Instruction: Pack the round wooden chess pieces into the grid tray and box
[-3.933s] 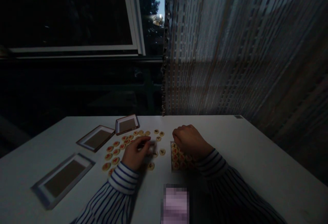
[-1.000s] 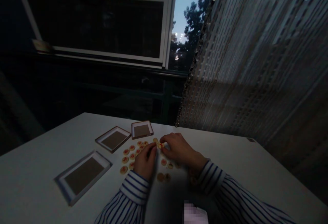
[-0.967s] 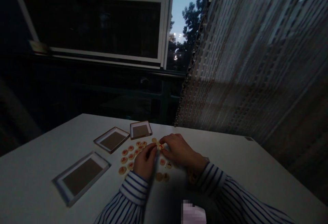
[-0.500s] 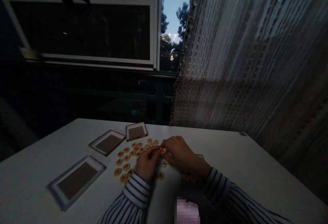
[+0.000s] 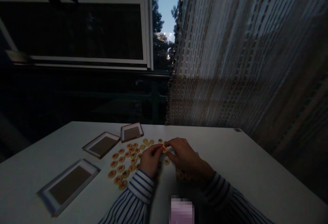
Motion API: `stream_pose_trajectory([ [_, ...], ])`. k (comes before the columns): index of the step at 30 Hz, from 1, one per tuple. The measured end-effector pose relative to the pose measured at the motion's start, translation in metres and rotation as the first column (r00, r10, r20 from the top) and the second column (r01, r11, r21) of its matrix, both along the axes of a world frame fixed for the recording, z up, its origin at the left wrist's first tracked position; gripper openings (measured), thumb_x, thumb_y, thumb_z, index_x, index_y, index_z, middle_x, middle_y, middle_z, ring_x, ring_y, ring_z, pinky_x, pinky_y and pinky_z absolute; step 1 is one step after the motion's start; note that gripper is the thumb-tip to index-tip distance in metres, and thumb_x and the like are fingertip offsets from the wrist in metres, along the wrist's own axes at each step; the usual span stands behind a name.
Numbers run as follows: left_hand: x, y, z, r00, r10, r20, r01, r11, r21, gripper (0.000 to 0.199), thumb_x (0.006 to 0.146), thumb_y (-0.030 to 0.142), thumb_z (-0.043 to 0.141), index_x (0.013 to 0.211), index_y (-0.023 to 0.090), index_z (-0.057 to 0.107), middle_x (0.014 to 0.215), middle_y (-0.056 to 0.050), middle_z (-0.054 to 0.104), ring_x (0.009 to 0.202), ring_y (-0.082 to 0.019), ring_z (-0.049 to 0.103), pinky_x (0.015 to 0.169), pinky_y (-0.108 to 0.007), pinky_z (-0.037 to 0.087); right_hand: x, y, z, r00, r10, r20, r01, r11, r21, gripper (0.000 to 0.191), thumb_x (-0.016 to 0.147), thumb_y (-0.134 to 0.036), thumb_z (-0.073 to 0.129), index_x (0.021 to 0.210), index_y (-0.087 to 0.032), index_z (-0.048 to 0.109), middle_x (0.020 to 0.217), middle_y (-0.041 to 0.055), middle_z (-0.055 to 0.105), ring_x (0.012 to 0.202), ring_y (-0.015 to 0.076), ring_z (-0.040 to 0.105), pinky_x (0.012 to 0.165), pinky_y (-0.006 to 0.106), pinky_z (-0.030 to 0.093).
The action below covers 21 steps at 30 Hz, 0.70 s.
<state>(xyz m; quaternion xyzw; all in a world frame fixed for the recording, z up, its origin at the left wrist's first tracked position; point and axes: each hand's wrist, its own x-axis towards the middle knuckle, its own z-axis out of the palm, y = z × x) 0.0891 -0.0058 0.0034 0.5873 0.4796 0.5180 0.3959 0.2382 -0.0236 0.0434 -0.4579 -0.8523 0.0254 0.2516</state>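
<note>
A round Chinese chess piece with a red character (image 5: 165, 148) is held between my two hands, just above the white table. My left hand (image 5: 149, 159) pinches its left side with thumb and finger. From the right, the fingers of my right hand (image 5: 185, 155) close on the same piece. Below them a piece with a dark character (image 5: 166, 161) lies on the table. Many more pale pieces, mostly with red characters (image 5: 121, 168), spread out left of my left hand. Under my right wrist, partly hidden, sit several pieces (image 5: 181, 175) in what looks like a container.
Three shallow framed trays lie on the left of the white table (image 5: 246, 172): a near one (image 5: 44, 196), a middle one (image 5: 93, 151) and a far one (image 5: 131, 138). A bead curtain (image 5: 220, 63) hangs behind the table. A pinkish blurred patch (image 5: 181, 212) shows at the bottom.
The view has turned slightly right, so the trays and loose pieces appear further left. Both hands keep hold of the red-marked chess piece, whose face now shows more fully.
</note>
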Motion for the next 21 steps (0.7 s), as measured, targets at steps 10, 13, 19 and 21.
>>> stream_pose_trajectory([
  [10, 0.01, 0.001, -0.014, 0.994, 0.091, 0.057, -0.092, 0.996, 0.018, 0.025, 0.066, 0.033, 0.058, 0.082, 0.014, 0.065, 0.08, -0.006, 0.068, 0.079, -0.019, 0.062, 0.076, -0.032, 0.047, 0.019, 0.006, -0.003, 0.986, -0.117, -0.117, 0.121, 0.992, 0.025, 0.021, 0.077, -0.024, 0.05, 0.096, -0.018, 0.056, 0.095, 0.0044, 0.06, 0.092, 0.0168, 0.051, 0.084, 0.032, 0.033],
  [13, 0.011, 0.001, -0.018, 0.991, 0.103, 0.086, -0.105, 0.994, 0.018, 0.026, 0.066, 0.033, 0.059, 0.083, 0.015, 0.066, 0.08, -0.006, 0.068, 0.078, -0.018, 0.062, 0.075, -0.031, 0.047, 0.023, 0.006, 0.0, 0.984, -0.123, -0.126, 0.127, 0.992, 0.025, 0.02, 0.077, -0.024, 0.05, 0.096, -0.018, 0.057, 0.095, 0.0045, 0.06, 0.092, 0.0171, 0.051, 0.083, 0.032, 0.034],
  [19, 0.012, -0.002, -0.018, 0.989, 0.128, 0.077, -0.127, 0.992, -0.019, 0.026, 0.064, 0.035, 0.06, 0.081, 0.016, 0.067, 0.082, -0.006, 0.068, 0.081, -0.019, 0.061, 0.077, -0.031, 0.046, 0.021, 0.011, 0.009, 0.993, -0.099, -0.067, 0.097, 0.995, -0.031, 0.02, 0.078, -0.026, 0.048, 0.093, -0.019, 0.059, 0.091, 0.0038, 0.062, 0.087, 0.0164, 0.053, 0.08, 0.029, 0.036],
  [21, 0.013, -0.003, -0.019, 0.988, 0.134, 0.073, -0.132, 0.991, -0.034, 0.027, 0.063, 0.035, 0.061, 0.081, 0.016, 0.067, 0.083, -0.007, 0.068, 0.082, -0.02, 0.061, 0.08, -0.033, 0.045, 0.019, 0.013, 0.008, 0.994, -0.094, -0.046, 0.092, 0.995, -0.049, 0.02, 0.079, -0.025, 0.046, 0.094, -0.019, 0.059, 0.09, 0.0036, 0.062, 0.086, 0.0158, 0.053, 0.079, 0.028, 0.036],
])
